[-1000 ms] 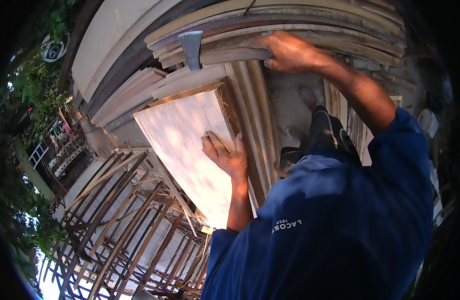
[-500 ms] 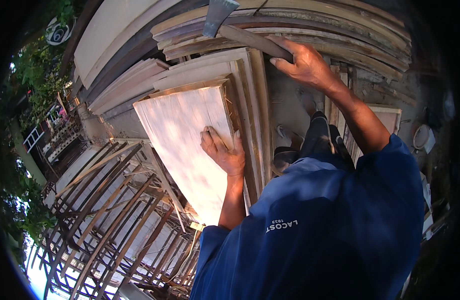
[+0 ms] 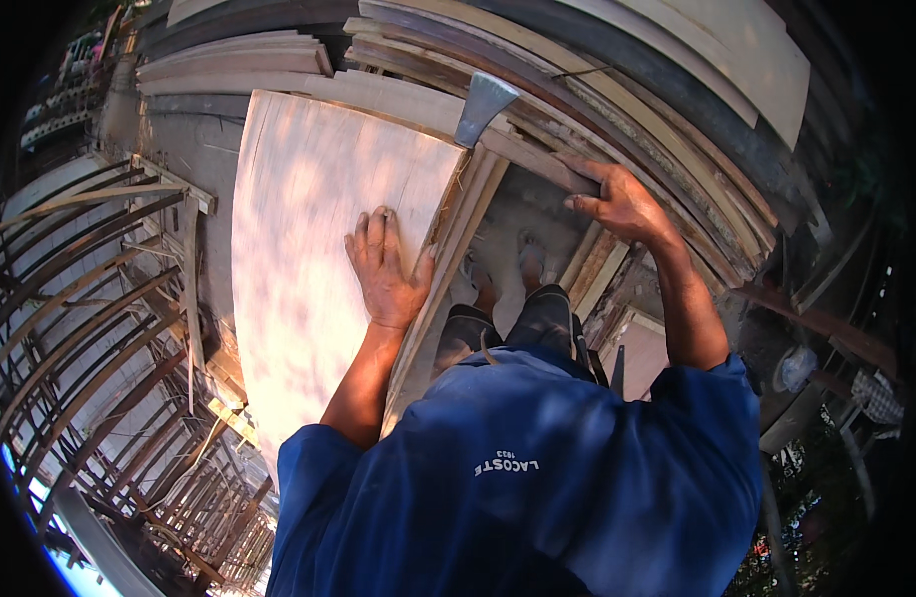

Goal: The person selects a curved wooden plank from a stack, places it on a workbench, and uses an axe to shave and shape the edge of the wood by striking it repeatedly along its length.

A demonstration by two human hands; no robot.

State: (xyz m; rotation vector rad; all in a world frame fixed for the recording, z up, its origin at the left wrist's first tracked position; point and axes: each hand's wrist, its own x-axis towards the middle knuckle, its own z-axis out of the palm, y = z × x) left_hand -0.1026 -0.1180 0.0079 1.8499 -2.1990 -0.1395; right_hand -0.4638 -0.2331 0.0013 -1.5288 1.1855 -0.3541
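The left hand [image 3: 386, 267] is being pressed flat, palm down, fingers spread and pointing forward, its forearm bare and nearly straight. The right hand [image 3: 617, 202] is being held further forward, fingers curled in a grip, arm extended.

Pale plywood sheet [image 3: 308, 259] lying flat atop wood stack; grey-bladed axe [image 3: 481, 107] at its far corner.

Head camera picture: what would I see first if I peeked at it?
The big pale wooden board in the middle, with the left hand pressed flat on it. Next, the hatchet, its grey blade at the board's top edge and its handle in the right hand. Stacked planks curve across the top.
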